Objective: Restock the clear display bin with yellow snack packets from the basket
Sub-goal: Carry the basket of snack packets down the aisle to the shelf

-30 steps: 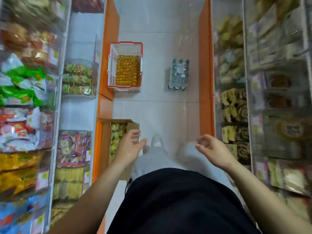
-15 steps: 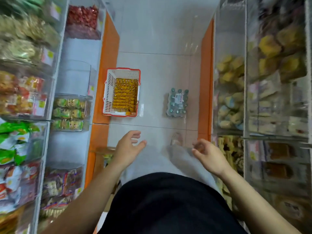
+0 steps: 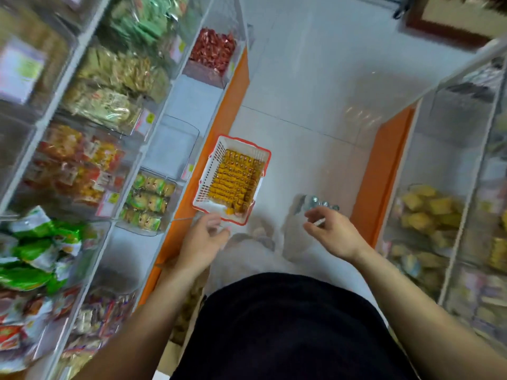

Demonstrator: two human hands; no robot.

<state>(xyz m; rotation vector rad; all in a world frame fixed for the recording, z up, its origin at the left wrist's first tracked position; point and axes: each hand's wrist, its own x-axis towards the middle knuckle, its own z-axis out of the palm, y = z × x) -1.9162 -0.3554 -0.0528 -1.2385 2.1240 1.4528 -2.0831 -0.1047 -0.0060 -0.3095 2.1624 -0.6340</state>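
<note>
Closest to the camera, below the dark top (image 3: 288,325), both hands are out ahead.

- Left hand (image 3: 204,238): loosely curled, fingers apart, holding nothing. It hangs just short of the basket's near edge, and no contact is visible.
- Right hand (image 3: 333,233): also loosely curled, off to the basket's right. There's a pale streak at its fingertips. Can't tell if that's something pinched or only what lies behind, so its grip is unknown.
- Basket (image 3: 207,176): on the floor (image 3: 315,91), against the orange shelf base (image 3: 219,124). Yellow snack packets (image 3: 233,179) are packed in rows, with the near corner showing bare bottom.
- Clear display bin (image 3: 175,144): beside the basket on the left shelving. It looks empty, so it's likely the target, but that's a judgement only.
- No packet is clearly in hand, so the first pick looks not yet made.

Risks:
- The packets are small and tightly packed, so a one-hand scoop could spill some over the low rim.
- The neighbouring bin (image 3: 148,198) of green-yellow packs sits just beside the empty one, so a wrong-bin drop is possible.
- The bottle pack (image 3: 315,201) is near the feet and could get kicked when stepping in.

Hard to read:
- Motion blur covers the shelves, so labels are illegible.
- The bottle pack is half hidden behind the right hand.
- Legs and feet are smeared.
- The empty bin's walls barely separate from the shelf behind.
- Glare washes out the right-side shelving.
</note>
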